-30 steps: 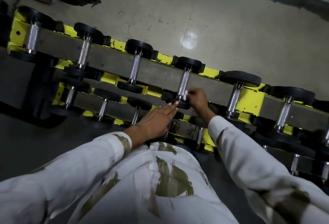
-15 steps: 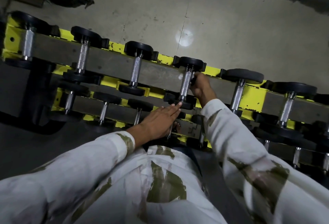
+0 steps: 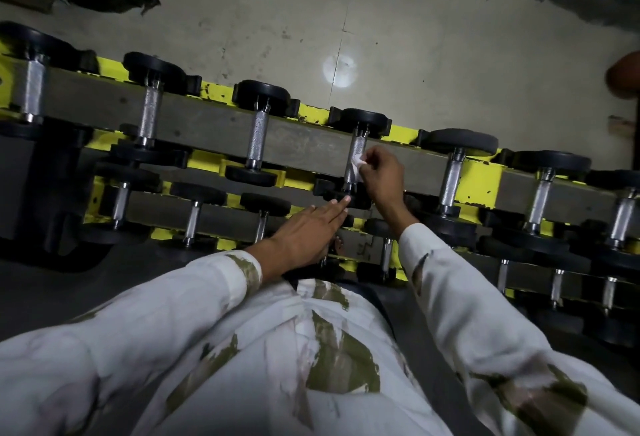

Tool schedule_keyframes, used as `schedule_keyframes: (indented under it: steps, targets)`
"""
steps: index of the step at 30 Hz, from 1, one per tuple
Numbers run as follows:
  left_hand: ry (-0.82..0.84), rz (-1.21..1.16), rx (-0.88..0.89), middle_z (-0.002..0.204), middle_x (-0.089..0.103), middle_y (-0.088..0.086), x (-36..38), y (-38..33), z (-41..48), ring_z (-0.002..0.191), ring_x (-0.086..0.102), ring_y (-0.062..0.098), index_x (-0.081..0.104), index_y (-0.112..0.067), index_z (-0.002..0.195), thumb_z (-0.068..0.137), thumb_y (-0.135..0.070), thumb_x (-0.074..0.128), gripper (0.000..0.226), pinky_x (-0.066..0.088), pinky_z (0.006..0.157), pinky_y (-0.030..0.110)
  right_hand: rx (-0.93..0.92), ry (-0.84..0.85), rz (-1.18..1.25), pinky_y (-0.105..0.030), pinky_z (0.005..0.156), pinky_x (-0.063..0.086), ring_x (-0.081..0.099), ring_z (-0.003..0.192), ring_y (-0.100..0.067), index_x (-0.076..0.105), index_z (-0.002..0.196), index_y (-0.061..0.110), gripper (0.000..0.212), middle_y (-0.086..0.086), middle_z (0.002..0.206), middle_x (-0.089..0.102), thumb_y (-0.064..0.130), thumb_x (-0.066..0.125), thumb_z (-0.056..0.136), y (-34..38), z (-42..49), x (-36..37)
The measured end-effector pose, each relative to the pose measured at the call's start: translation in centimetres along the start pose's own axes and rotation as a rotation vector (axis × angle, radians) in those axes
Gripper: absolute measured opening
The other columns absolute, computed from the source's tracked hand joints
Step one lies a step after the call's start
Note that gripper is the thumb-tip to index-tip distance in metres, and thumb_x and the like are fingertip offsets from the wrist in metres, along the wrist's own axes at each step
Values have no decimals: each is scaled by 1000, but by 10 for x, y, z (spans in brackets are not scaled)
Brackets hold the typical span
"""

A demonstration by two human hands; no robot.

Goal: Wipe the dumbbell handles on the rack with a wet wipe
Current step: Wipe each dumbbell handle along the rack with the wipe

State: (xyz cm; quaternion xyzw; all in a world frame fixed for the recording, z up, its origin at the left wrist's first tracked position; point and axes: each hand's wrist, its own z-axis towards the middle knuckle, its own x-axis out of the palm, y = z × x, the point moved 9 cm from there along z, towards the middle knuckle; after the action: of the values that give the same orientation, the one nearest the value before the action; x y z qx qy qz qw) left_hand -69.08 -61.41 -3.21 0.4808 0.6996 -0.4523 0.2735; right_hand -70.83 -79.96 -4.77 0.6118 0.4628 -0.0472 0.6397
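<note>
**Wipe on the fourth handle of the top row, right hand working**

Near edge: my view is mostly the person's pale patterned sleeves (image 3: 166, 324), with both arms reaching away toward the rack (image 3: 481, 181).

Left hand (image 3: 304, 231): fingers straight and together, palm down, passing over the lower row (image 3: 194, 217) of small weights. Its fingertips (image 3: 344, 200) touch the near plate (image 3: 362, 201) of the one being cleaned. It holds nothing. Reads to me as steadying.

Right hand (image 3: 382, 175): just beyond and right of the left. Thumb and fingers are pinched on the wet wipe (image 3: 356, 167), a small white wad pressed against the right side of the handle (image 3: 357, 146), around mid-length to the near half.

Relation that matters: the handle's long axis runs near to far, tilting slightly right at the far end. The hand comes at it from the right, so the stroke has to travel along that axis, between the near plate and the far plate (image 3: 363, 120). The far stretch of the knurled bar shows uncovered past the wipe. I'd judge that part is left to do. I can't tell whether the left face is being touched.

Next handle (image 3: 450, 179) sits right of the right hand on the same axis, so the right hand is nearer to it. The left would need to shift along.

Beyond the rack: concrete floor (image 3: 277, 19) with a light spot.
</note>
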Motion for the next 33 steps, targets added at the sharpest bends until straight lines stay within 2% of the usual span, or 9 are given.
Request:
schedule_keyframes:
  steps: [3,5,7,9,12,16,19,25,33]
  targets:
    - [3,7,5,172,-11,9,1,0,1,158,13,25,11,-7,164,98,-16,58,82,28,124,45,-195,-14,-104,-29,62,41,55,75,-20,63,87,15,4,-3,85,58,18,63,89,29,7,-2]
    - [-3,15,6,172,-11,9,1,0,2,158,14,25,11,-7,164,98,-15,57,81,29,124,45,-230,-22,-183,-26,63,38,52,79,-17,63,93,16,8,-3,94,54,23,62,94,35,15,-2]
    - [-6,17,1,172,-11,8,3,1,2,158,14,25,11,-8,164,99,-15,56,80,29,124,45,-288,-5,-304,-27,66,43,54,83,-19,63,99,15,9,-3,103,53,23,62,96,40,19,-1]
    - [-12,7,-12,172,-11,8,5,1,3,158,13,25,11,-8,164,99,-15,56,79,29,124,45,-385,91,-469,-33,69,52,59,92,-27,62,111,12,23,-7,115,52,16,65,89,42,13,7]
    - [-29,-14,-40,172,-10,8,8,-1,3,158,12,25,11,-7,164,98,-15,54,79,29,124,45,-542,271,-653,-37,69,55,59,103,-33,55,128,10,53,-11,131,48,7,73,78,37,-10,16]
    - [-49,-20,-80,172,-10,10,10,-7,5,159,10,26,10,-7,164,97,-15,56,82,28,124,43,-760,373,-801,-39,65,55,56,108,-31,54,131,12,53,-11,128,49,11,73,82,40,-16,18]
    - [-39,-22,-107,172,-11,10,9,-10,6,159,8,25,8,-7,164,97,-15,55,82,26,125,42,-877,340,-884,-38,63,52,54,105,-31,60,124,11,44,-11,117,57,7,69,81,53,0,19]
    - [-32,-44,-173,172,-11,8,9,-16,9,159,6,23,7,-9,165,98,-15,53,81,22,126,41,-849,261,-998,-36,62,47,59,85,-32,64,116,13,35,-9,120,64,7,68,82,62,20,13]
    - [-59,-32,-236,172,-7,10,15,-24,15,159,8,26,10,-7,164,97,-19,59,84,26,125,41,-1023,447,-1046,-36,56,42,53,98,-29,63,115,11,27,-9,112,63,6,58,89,64,20,30]
